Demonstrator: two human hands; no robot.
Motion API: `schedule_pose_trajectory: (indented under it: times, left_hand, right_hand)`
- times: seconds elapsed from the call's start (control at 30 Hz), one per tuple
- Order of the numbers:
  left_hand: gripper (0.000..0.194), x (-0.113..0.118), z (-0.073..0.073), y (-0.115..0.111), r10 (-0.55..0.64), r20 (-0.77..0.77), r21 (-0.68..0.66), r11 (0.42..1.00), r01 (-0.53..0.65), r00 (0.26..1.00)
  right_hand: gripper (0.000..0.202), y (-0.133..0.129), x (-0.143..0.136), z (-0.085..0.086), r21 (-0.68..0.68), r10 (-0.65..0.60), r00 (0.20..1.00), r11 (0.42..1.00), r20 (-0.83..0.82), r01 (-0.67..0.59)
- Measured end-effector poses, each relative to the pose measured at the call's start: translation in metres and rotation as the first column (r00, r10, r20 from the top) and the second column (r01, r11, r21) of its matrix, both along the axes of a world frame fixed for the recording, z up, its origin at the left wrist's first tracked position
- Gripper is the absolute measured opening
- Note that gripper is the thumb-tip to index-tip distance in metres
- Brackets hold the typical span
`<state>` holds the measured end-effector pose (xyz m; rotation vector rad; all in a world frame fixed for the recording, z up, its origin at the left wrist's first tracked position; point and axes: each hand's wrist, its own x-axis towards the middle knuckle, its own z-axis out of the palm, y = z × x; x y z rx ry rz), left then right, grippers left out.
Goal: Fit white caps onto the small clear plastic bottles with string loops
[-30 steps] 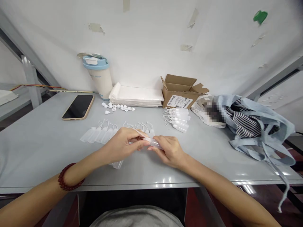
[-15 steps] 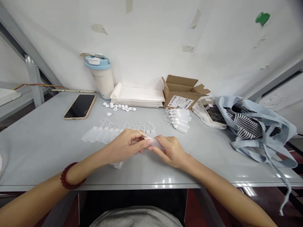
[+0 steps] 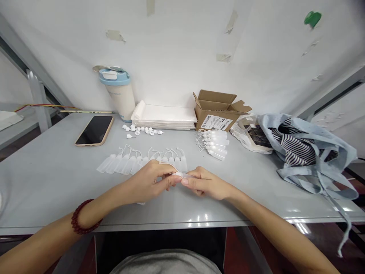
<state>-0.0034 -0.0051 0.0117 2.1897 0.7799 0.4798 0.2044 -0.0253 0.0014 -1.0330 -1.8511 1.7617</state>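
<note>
Head view: left hand (image 3: pixel 148 184) and right hand (image 3: pixel 207 183), both pinched shut on one small clear plastic dropper bottle (image 3: pixel 182 175), bench (image 3: pixel 57 182) centre; bottle row (image 3: pixel 142 161) at 11 o'clock, laid flat within reach.

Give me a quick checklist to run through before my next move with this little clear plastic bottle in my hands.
1. Small clear plastic bottle held by both hands: ok, the left hand and right hand meet on it.
2. Cap seated on the bottle: cannot tell, the fingers cover it.
3. Row of translucent tethered-cap bottles within reach: ok, lying just beyond the hands.
4. Loose small white caps available: ok, scattered before the stack of white sheets.
5. Tan-cased phone out of the way: ok, lying far left.
6. Pile of bottles apart from the row: ok, beside the open cardboard box.
</note>
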Motion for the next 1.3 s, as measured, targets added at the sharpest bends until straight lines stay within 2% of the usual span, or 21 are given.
schedule_pose_trajectory:
  times: [0.1,0.17,0.2,0.27,0.3,0.33,0.4,0.47,0.57,0.6,0.63,0.67,0.7,0.77,0.87,0.97,1.07,1.17,1.23,1.3]
  left_hand:
    - [0.036,0.001,-0.002,-0.001,-0.024,-0.005,0.111,0.994,0.025,1.000]
    - [0.035,0.001,-0.004,-0.001,-0.014,0.001,0.152,0.988,0.013,1.000]
    - [0.034,0.001,-0.005,-0.001,0.001,0.010,0.166,0.986,-0.002,1.000]
    - [0.031,0.001,-0.005,0.000,0.049,0.037,0.164,0.985,-0.055,0.998]
    - [0.032,0.001,-0.005,0.001,0.081,0.054,0.144,0.986,-0.088,0.995]
    - [0.033,0.000,-0.004,0.001,0.115,0.070,0.106,0.987,-0.122,0.991]
    - [0.036,0.000,-0.003,0.003,0.174,0.084,-0.024,0.985,-0.173,0.981]
    - [0.039,-0.001,-0.001,0.005,0.202,0.081,-0.179,0.966,-0.185,0.976]
    - [0.039,0.000,0.000,0.005,0.184,0.074,-0.298,0.942,-0.155,0.980]
    - [0.039,0.001,0.000,0.005,0.177,0.073,-0.296,0.944,-0.148,0.981]
    - [0.039,0.001,0.000,0.005,0.172,0.069,-0.279,0.949,-0.146,0.983]
    - [0.039,0.001,0.000,0.004,0.169,0.063,-0.253,0.956,-0.148,0.984]
    - [0.039,0.002,0.000,0.004,0.164,0.055,-0.220,0.964,-0.148,0.985]
    - [0.039,0.002,0.000,0.003,0.148,0.043,-0.139,0.980,-0.141,0.988]
    - [0.039,0.002,-0.004,0.004,0.116,0.049,0.008,0.993,-0.116,0.992]
    - [0.036,0.002,-0.010,0.004,0.078,0.095,0.164,0.982,-0.093,0.992]
    - [0.035,0.002,-0.015,0.005,0.026,0.121,0.291,0.955,-0.061,0.992]
    - [0.034,0.002,-0.019,0.006,-0.007,0.098,0.382,0.924,-0.031,0.995]
    - [0.033,0.003,-0.020,0.007,-0.006,0.092,0.434,0.900,-0.035,0.996]
    - [0.031,0.003,-0.019,0.008,0.018,0.109,0.478,0.875,-0.068,0.994]
  right_hand:
    - [0.052,0.005,0.002,-0.003,-0.196,0.039,0.993,0.979,-0.107,-0.060]
    - [0.054,0.007,0.002,-0.003,-0.243,0.039,0.991,0.968,-0.124,-0.069]
    - [0.054,0.007,0.002,-0.003,-0.225,0.022,0.993,0.973,-0.119,-0.049]
    - [0.050,0.006,0.001,0.000,-0.078,-0.047,0.996,0.996,-0.072,0.042]
    - [0.048,0.005,0.000,0.001,0.050,-0.102,0.994,0.993,-0.028,0.103]
    - [0.044,0.004,0.000,0.001,0.200,-0.163,0.986,0.967,0.020,0.156]
    - [0.036,0.002,-0.001,-0.001,0.500,-0.279,0.955,0.844,0.096,0.196]
    - [0.028,0.001,-0.001,-0.005,0.723,-0.337,0.934,0.674,0.122,0.149]
    - [0.026,0.001,-0.001,-0.014,0.897,-0.348,0.930,0.440,0.120,0.049]
    - [0.026,0.001,-0.001,-0.016,0.919,-0.351,0.930,0.393,0.112,0.038]
    - [0.026,0.000,-0.001,-0.016,0.926,-0.352,0.931,0.375,0.100,0.042]
    - [0.025,-0.001,-0.002,-0.016,0.920,-0.348,0.933,0.387,0.086,0.060]
    - [0.025,-0.002,-0.002,-0.015,0.900,-0.340,0.938,0.427,0.073,0.085]
    - [0.025,-0.004,-0.003,-0.011,0.816,-0.324,0.945,0.560,0.051,0.148]
    - [0.027,-0.006,-0.005,-0.005,0.606,-0.311,0.950,0.759,0.015,0.239]
    - [0.032,-0.003,-0.004,-0.004,0.383,-0.306,0.952,0.876,-0.027,0.293]
    - [0.040,0.002,-0.003,-0.006,0.187,-0.301,0.951,0.933,-0.065,0.308]
    - [0.044,0.007,-0.002,-0.007,0.047,-0.282,0.956,0.957,-0.084,0.286]
    - [0.045,0.008,-0.001,-0.007,-0.008,-0.272,0.958,0.962,-0.092,0.272]
    - [0.043,0.008,-0.001,-0.006,0.014,-0.269,0.958,0.962,-0.097,0.271]
